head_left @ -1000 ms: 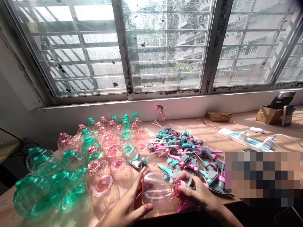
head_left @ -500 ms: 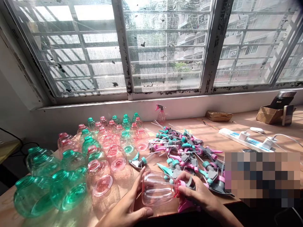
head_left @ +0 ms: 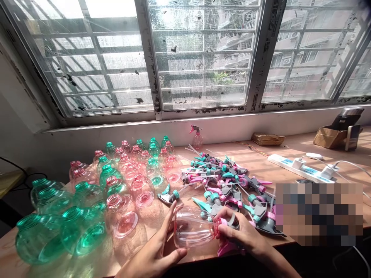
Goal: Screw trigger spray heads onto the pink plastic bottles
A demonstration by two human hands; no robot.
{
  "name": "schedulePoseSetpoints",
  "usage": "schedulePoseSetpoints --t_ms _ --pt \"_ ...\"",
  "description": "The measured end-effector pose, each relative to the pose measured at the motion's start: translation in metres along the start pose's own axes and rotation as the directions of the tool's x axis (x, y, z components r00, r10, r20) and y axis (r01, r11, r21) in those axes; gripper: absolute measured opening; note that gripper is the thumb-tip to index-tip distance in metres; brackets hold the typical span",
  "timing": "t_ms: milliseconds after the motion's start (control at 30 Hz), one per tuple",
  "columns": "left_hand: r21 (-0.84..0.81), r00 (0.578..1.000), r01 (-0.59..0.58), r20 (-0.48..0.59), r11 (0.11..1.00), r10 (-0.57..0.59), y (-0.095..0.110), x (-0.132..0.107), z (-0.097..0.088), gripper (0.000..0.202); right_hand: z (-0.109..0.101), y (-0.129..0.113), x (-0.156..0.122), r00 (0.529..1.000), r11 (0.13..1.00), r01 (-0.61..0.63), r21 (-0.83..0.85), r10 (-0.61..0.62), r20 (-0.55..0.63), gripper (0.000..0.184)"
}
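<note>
The pink bottle (head_left: 193, 231) in the head view is tipped sideways between the hands at the worktop's (head_left: 252, 164) near edge. The right hand (head_left: 242, 233) grips a pink-collared spray head (head_left: 223, 222) at its neck; the left hand (head_left: 158, 247) is spread beside the base, contact unclear. How tight the collar sits cannot be told. One bottle with a sprayer (head_left: 197, 140) stands complete; many headless bottles (head_left: 131, 172) and loose spray heads (head_left: 227, 175) are unjoined.

Sunlit table (head_left: 252, 154), bottles (head_left: 131, 172), spray heads (head_left: 228, 181), power strip (head_left: 311, 172)
</note>
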State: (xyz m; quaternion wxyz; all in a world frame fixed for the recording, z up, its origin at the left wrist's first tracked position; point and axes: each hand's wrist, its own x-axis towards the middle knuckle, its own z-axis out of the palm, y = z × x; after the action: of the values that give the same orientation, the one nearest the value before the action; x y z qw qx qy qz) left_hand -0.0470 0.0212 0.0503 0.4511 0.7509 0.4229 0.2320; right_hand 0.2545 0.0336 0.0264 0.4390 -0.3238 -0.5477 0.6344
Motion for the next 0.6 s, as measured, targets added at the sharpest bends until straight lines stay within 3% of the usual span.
schedulePoseSetpoints --t_ms 200,400,600 --pt "0.020 1.000 -0.009 -0.001 1.000 0.009 0.005 -0.001 -0.001 0.089 0.000 0.000 0.001 1.000 1.000 0.000 -0.005 0.000 0.012 0.036" --pt "-0.065 0.998 -0.058 0.000 0.996 0.058 -0.007 0.001 0.000 0.084 -0.001 0.001 0.001 1.000 1.000 -0.001 -0.003 0.001 0.012 0.036" --pt "-0.108 1.000 -0.002 0.002 0.994 0.002 -0.005 0.001 0.001 0.104 0.000 0.001 0.001 1.000 1.000 0.005 -0.011 -0.004 0.007 0.036"
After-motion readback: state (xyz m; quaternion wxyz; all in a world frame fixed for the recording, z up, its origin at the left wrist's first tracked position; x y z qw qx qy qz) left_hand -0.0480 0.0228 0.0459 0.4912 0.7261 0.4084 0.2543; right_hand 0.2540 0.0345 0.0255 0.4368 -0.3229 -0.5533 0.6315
